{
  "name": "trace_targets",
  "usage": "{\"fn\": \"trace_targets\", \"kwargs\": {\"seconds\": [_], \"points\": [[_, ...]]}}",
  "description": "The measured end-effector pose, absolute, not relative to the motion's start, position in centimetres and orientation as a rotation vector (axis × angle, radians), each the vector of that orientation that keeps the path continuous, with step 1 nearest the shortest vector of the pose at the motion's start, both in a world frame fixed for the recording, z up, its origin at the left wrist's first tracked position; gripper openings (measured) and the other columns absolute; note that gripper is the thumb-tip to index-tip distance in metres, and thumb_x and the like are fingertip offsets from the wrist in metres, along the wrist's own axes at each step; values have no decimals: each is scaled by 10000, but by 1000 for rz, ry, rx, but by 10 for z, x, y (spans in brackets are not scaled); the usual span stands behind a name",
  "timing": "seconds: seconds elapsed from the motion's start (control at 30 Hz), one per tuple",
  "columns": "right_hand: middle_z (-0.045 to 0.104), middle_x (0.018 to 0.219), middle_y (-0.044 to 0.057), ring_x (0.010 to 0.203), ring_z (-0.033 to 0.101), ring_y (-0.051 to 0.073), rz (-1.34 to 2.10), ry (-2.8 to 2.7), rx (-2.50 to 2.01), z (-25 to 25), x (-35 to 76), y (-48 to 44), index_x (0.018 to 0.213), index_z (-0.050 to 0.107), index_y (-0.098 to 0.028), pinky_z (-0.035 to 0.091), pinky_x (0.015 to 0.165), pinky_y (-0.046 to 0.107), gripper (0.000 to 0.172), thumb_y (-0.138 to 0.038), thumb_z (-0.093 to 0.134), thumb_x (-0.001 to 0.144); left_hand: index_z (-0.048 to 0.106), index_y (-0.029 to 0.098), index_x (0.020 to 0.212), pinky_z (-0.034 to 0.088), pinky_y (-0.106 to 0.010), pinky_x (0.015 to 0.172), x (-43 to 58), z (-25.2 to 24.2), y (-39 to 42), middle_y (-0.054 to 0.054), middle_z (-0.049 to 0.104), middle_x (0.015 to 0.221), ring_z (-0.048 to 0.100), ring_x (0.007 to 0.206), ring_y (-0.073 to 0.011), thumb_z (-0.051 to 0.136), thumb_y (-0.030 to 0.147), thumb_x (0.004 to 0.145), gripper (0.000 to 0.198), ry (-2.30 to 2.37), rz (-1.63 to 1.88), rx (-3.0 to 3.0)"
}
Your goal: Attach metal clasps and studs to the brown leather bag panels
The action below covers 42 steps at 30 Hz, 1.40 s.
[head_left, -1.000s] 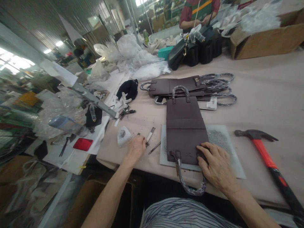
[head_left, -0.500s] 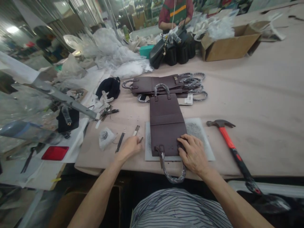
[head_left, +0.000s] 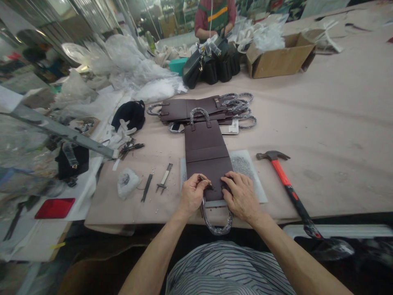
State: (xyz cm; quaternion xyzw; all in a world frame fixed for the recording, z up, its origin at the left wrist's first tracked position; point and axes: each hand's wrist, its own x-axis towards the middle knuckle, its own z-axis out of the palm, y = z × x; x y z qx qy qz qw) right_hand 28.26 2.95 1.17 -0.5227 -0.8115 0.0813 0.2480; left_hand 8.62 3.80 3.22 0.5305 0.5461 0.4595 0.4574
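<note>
A dark brown leather bag panel (head_left: pixel 206 151) lies flat on a grey cutting slab (head_left: pixel 245 168) near the table's front edge, its wrapped handle (head_left: pixel 216 223) hanging over the edge. My left hand (head_left: pixel 192 193) rests on the panel's near end, its fingers pinched on a thin dark metal tool (head_left: pixel 206 181) with the tip on the leather. Beside it, my right hand (head_left: pixel 242 196) presses down on the panel with its fingers curled and close together.
A red-handled hammer (head_left: pixel 284 180) lies right of the slab. Small metal tools (head_left: pixel 162 180) and a white wad (head_left: pixel 126 180) lie to the left. More brown panels (head_left: pixel 196 108) are stacked behind. Black bags (head_left: pixel 211 65), a cardboard box (head_left: pixel 278 59) and another person (head_left: pixel 215 16) are at the far side.
My left hand picked a thin tool from the table at the left and brought it onto the panel's near end. The camera view shifted, so everything sits further left and smaller.
</note>
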Motion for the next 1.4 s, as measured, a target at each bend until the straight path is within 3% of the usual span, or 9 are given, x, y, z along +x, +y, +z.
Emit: {"fn": "trace_targets", "kwargs": {"seconds": [1.07,1.3,1.4], "points": [[596,1276,120,1184,492,311,216,-2185,-1426,8,283,29,1217,646,-179,366,1019,466,314,-253,573,920,713,194,928,548,-256,797,73,24,35,-34,766,908,711,821,-151,532,156,922,186,1205,1003,1855],[610,1242,146,1160,543,296,276,-2099,-1319,10,297,31,1188,640,-159,437,1000,464,298,-308,526,957,702,195,891,541,-248,779,79,26,39,-25,754,857,700,787,-147,522,158,918,186,1209,979,1833],[616,1219,171,1146,559,311,112,-2015,-1421,16,331,31,1171,641,-142,457,991,473,325,-356,503,969,687,192,863,541,-240,753,85,23,37,-23,754,835,697,763,-142,529,163,914,168,1287,1064,1743]]}}
